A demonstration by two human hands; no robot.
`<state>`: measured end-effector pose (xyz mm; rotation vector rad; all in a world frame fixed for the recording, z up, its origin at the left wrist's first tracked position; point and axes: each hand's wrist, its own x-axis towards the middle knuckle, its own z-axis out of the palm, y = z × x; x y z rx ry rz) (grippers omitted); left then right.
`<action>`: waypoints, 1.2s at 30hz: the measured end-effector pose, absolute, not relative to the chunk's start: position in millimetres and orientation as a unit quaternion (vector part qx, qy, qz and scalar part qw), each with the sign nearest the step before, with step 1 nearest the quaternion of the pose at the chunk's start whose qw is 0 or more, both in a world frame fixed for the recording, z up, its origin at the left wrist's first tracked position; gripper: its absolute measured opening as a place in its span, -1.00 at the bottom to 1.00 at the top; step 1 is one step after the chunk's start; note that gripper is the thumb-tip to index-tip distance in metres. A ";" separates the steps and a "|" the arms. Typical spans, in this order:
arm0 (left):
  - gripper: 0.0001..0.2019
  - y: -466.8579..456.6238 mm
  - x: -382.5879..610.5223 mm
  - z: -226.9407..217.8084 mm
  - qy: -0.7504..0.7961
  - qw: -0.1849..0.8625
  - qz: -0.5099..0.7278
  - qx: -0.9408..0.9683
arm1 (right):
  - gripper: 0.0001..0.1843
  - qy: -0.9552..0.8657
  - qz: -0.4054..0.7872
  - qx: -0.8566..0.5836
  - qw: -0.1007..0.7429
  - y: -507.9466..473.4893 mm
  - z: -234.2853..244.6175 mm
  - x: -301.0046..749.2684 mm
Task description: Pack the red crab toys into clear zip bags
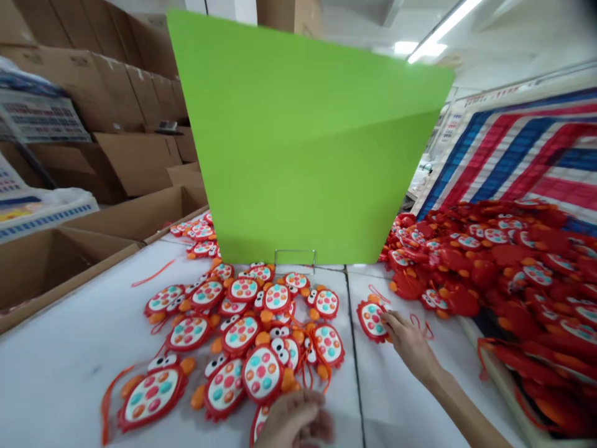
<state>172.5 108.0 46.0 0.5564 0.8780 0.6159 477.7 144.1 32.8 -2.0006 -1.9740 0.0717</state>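
Note:
My right hand (413,342) pinches the edge of a red crab-shaped pop toy (372,318), which lies on the white table with its white, dotted face up and an orange cord beyond it. At the bottom middle, my left hand (296,420) hovers slightly blurred, its fingers loosely bent with nothing visible in them. Just beside it, a partly covered crab toy (259,424) shows from under the hand. A loose heap of similar crab toys (240,333) spreads over the table left of the seam. One more crab toy (153,393) lies at the heap's near left.
A large green board (303,149) stands upright behind the heap, near a small wire stand (295,252). On the right, a big pile of crab toys (508,274) rests against striped cloth (522,149). Open cardboard boxes (69,261) line the left side.

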 end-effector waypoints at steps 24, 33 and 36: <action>-0.49 57.0 162.0 61.1 0.420 0.782 0.355 0.292 | -0.71 -0.270 0.500 -0.558 0.604 14.6 51.0 298.3; -0.42 56.6 156.6 77.9 0.453 0.725 0.338 0.394 | -0.66 -0.239 0.528 -0.542 0.609 14.0 53.7 289.8; -0.47 56.4 157.9 83.0 0.432 0.699 0.339 0.458 | -0.68 -0.222 0.546 -0.534 0.607 14.3 46.9 285.5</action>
